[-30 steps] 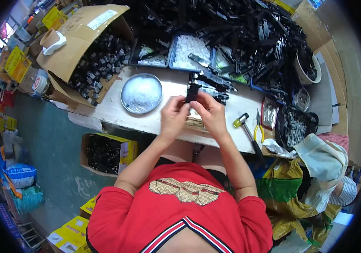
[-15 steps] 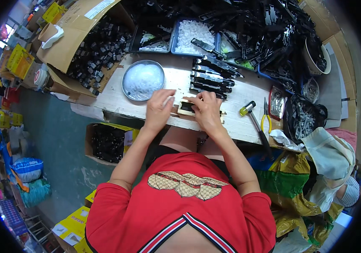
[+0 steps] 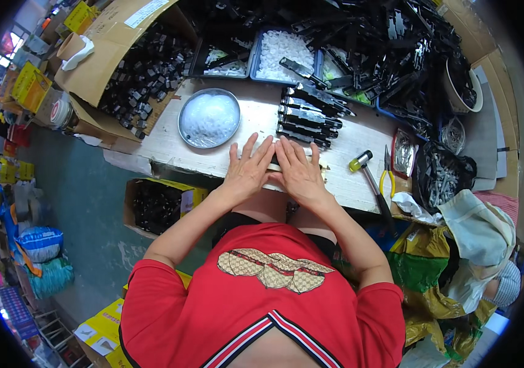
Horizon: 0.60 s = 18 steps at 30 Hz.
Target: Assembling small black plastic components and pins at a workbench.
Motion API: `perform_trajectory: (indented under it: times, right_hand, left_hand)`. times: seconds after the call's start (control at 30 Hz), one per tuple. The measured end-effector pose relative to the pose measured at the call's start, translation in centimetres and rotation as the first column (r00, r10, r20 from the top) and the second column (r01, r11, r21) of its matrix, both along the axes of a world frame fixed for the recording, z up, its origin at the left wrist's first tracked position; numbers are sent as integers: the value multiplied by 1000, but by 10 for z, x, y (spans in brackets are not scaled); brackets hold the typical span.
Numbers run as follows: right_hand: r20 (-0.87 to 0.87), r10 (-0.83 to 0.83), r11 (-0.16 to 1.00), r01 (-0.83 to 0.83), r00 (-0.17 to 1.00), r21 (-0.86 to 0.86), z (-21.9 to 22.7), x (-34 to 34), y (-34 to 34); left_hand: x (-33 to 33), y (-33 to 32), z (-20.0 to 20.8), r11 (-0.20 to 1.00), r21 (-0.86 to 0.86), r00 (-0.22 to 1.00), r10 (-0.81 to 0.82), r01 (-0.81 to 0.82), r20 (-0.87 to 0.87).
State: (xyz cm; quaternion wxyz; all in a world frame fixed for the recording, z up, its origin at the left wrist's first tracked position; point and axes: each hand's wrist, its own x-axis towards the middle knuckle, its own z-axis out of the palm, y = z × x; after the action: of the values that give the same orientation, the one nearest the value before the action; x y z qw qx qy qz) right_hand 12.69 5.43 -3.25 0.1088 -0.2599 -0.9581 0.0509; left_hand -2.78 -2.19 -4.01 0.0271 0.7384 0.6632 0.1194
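Note:
My left hand and my right hand lie side by side at the table's front edge. Their fingers are stretched out and spread, pointing away from me, and the thumbs come close together. Under and between them sits a black part on a light block, mostly covered by the hands. Just beyond my right fingertips is a row of black metal-and-plastic slide pieces. A round metal dish holding clear plastic bits stands left of that row, past my left hand.
Right of my hands lie a hammer with a yellow-and-black head and yellow-handled pliers. Behind are a tray of white pieces and heaped black parts. At the left stands a cardboard box; a black bag holds metal pieces.
My left hand has moved right, next to my right hand. The fingers of both hands, bent before, now stretch flat over the block and its black part.

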Motion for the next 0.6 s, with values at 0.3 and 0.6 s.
perform_trajectory:
  times: [0.3, 0.6]
  right_hand:
    - [-21, -31, 994, 29, 999, -102, 9, 0, -1]
    - [-16, 64, 998, -64, 998, 25, 4, -2, -12]
  left_hand:
    - [-26, 1, 26, 991, 124, 974, 28, -56, 223]
    - [-148, 59, 43, 864, 247, 838, 294, -439, 460]
